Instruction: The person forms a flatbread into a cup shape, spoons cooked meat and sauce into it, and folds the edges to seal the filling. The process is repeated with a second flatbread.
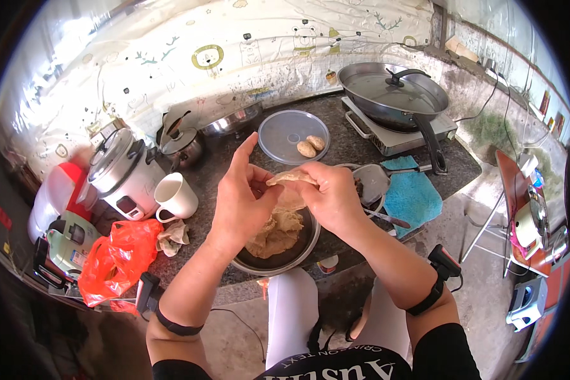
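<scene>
A flattened piece of dough (290,179) is held up between my two hands, over a metal bowl (315,235). My right hand (337,195) pinches its right side between thumb and fingers. At its left end, the thumb and curled fingers of my left hand (242,201) close on it, while the index finger points up. Part of the piece hangs below the fingers. A larger mass of pale brown dough (278,235) lies in the bowl. Just beyond, two small rounded dough pieces (311,146) rest on a clear round lid (280,130).
At left stand a white mug (176,196), a rice cooker (125,174) and a red plastic bag (121,258). A lidded frying pan (392,95) sits on a stove at back right, its handle reaching toward a blue cloth (413,199). The counter's front edge is near my legs.
</scene>
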### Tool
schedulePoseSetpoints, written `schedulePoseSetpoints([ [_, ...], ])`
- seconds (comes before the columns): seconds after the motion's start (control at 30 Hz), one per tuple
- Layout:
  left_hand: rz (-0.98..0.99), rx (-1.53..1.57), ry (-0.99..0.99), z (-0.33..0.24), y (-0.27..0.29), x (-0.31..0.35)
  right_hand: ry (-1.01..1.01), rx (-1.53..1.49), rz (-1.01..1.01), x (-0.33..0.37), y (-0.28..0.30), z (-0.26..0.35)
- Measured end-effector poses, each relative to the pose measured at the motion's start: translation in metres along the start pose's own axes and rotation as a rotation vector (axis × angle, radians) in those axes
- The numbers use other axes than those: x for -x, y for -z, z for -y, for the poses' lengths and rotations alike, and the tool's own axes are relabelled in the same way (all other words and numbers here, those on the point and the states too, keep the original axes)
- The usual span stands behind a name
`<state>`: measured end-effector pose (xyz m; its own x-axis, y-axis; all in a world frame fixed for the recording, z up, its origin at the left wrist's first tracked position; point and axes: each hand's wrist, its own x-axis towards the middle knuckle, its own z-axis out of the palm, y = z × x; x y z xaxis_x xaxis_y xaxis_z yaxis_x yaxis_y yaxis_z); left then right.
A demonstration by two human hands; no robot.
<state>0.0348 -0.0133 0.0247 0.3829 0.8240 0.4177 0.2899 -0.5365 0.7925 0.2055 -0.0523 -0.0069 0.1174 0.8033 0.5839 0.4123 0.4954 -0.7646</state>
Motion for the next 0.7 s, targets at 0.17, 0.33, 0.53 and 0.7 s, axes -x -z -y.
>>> schedulePoseSetpoints([
  [0.17,-0.01,0.231,0.077,0.013,-0.016,0.007,-0.127,-0.072,-0.003,-0.001,0.003,-0.006],
  [0.33,-0.006,-0.139,-0.022,0.017,-0.003,0.009,-0.098,-0.031,0.046,0.018,-0.007,-0.007],
  [0.53,0.048,-0.062,-0.122,0.03,-0.006,0.017,-0.143,-0.01,0.094,0.026,-0.009,-0.021],
  [0.7,0.035,0.063,-0.017,0.034,-0.006,0.013,-0.198,-0.109,0.005,0.018,-0.018,-0.019],
])
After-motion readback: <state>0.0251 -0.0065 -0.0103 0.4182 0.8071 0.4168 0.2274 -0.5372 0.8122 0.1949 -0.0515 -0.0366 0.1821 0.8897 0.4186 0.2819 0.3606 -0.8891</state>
